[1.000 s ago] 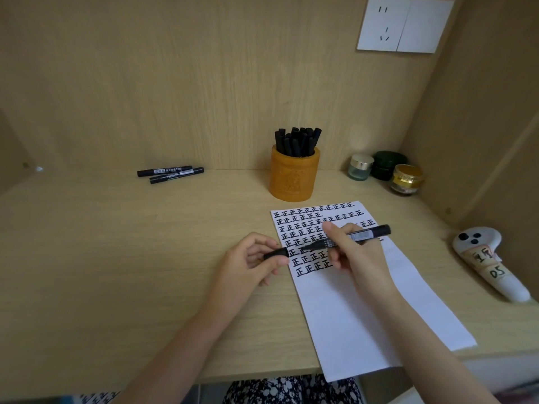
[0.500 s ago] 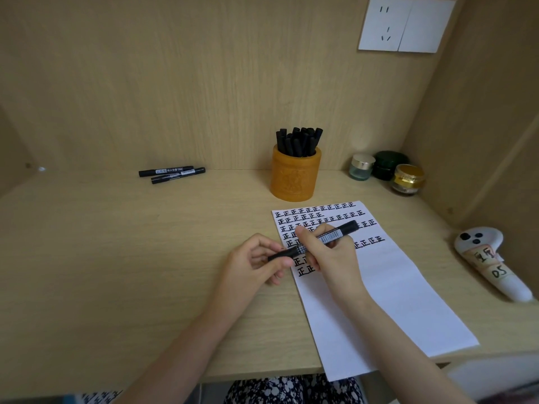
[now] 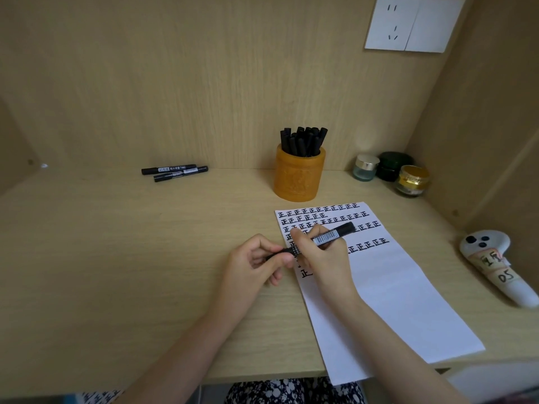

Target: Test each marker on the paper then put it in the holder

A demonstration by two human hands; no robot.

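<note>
Left hand (image 3: 253, 266) pinches the left end of a black marker (image 3: 329, 237); right hand (image 3: 326, 260) wraps its barcode-labelled barrel. Marker tilts up-right over the paper (image 3: 402, 301), at its left edge, above the written rows. Orange holder (image 3: 297, 182), packed, just behind paper. Two loose markers (image 3: 175, 172) well left of paper; wide desk (image 3: 131, 258) between.

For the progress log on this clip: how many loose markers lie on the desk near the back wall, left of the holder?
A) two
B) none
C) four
A: two loose markers lie side by side on the desk, left of the orange holder.
</note>
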